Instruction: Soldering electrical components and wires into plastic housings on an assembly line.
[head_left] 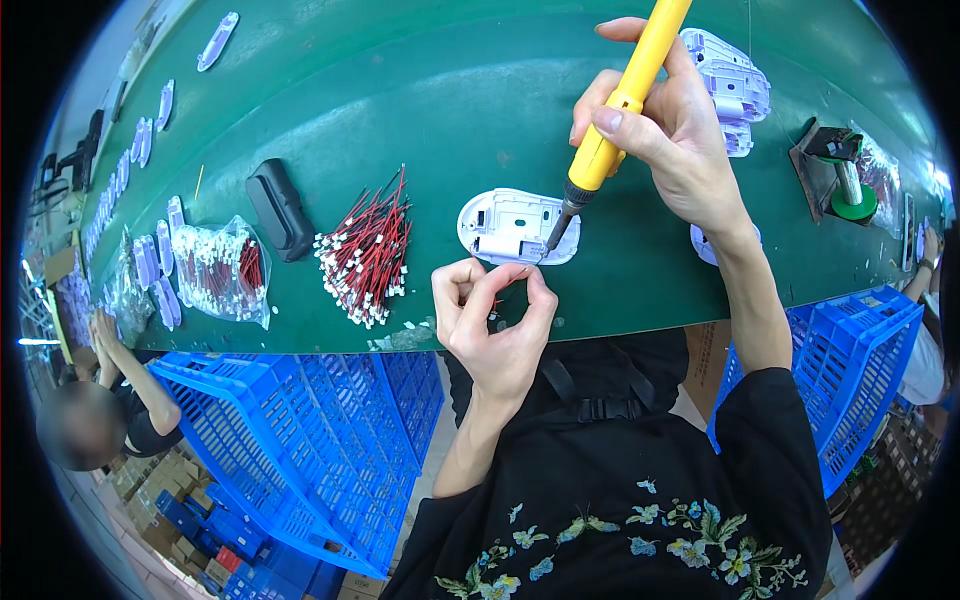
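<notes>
Left hand (492,318) is pinching a red wire at the green counter's (450,100) near edge; right hand (668,130) is gripping a yellow soldering iron (615,115), tip touching the white plastic housing (515,226) on it.

Bare green bench (450,90) lies open beyond the white plastic shell (517,226), so a hand could pass freely there. To the shell's left, a heap of red-and-white wires (367,250) and a black case (280,208) block the way, with a bag of wires (220,272) farther out. To its right, a stack of white shells (735,90) and a green spool stand (838,170) crowd the bench, leaving only a narrow gap between them.
</notes>
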